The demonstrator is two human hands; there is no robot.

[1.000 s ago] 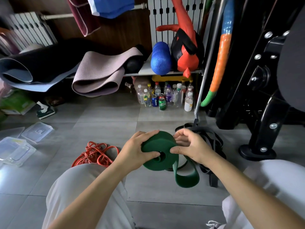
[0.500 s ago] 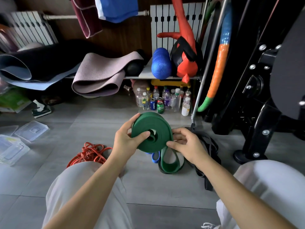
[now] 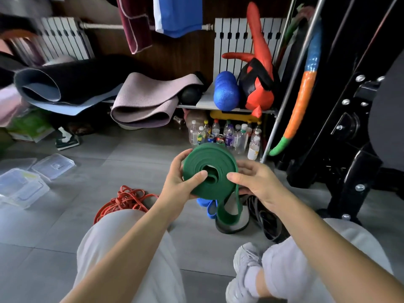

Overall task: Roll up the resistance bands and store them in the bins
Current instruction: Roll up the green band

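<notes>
A green resistance band is wound into a thick roll that I hold upright in front of me, its short loose end hanging down to the floor. My left hand grips the roll's left side, thumb pressed near the centre hole. My right hand holds the right side, thumb on the face of the roll and fingers behind it. On the floor lie a tangled red band, a blue band and black bands. Clear plastic bins sit at the left with a lid beside them.
A low shelf holds rolled yoga mats, a blue foam roller and a red punching toy. Bottles and cans stand under the shelf. A black weight machine fills the right side. My knees and a white shoe are below.
The roll has grown as more band was wound on, and the hanging end is shorter. My right hand moved from under the roll up to its right side.
</notes>
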